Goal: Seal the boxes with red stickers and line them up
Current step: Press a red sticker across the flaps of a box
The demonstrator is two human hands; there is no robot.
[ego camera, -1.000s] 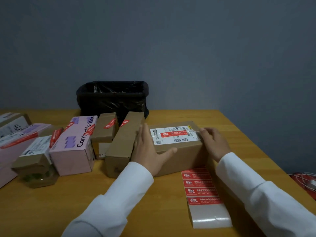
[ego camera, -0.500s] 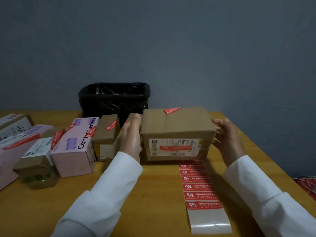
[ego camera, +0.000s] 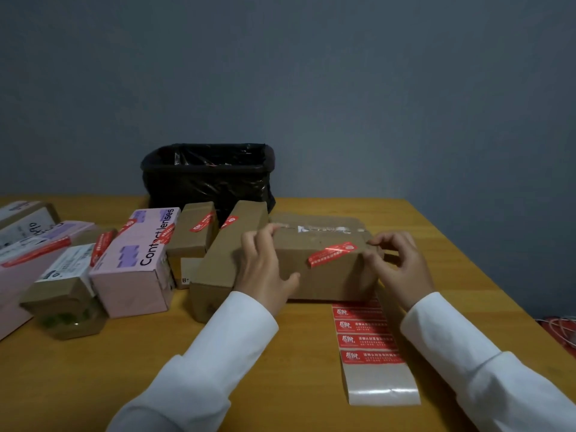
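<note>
A brown cardboard box [ego camera: 327, 275] lies on the wooden table [ego camera: 93, 369], at the right end of a row of boxes. A red sticker [ego camera: 332, 253] runs slanted across its near top edge, and torn tape shows on its top. My left hand [ego camera: 265, 266] grips the box's left end, thumb on the near face. My right hand [ego camera: 402, 266] holds the right end with curled fingertips on the top corner. In front of the box lies a strip of red stickers [ego camera: 364, 335] on shiny backing paper.
Left of the held box stand a long brown box [ego camera: 218, 263], a small brown box [ego camera: 193, 235], a pink box [ego camera: 137, 263] and several more, most bearing red stickers. A black-lined bin [ego camera: 205, 179] sits behind. The table's right edge is close, with cables [ego camera: 561, 328] beyond.
Both hands lifted the brown box, rolled it over and set it down again. Its white shipping label no longer shows, and the stickered edge now faces me.
</note>
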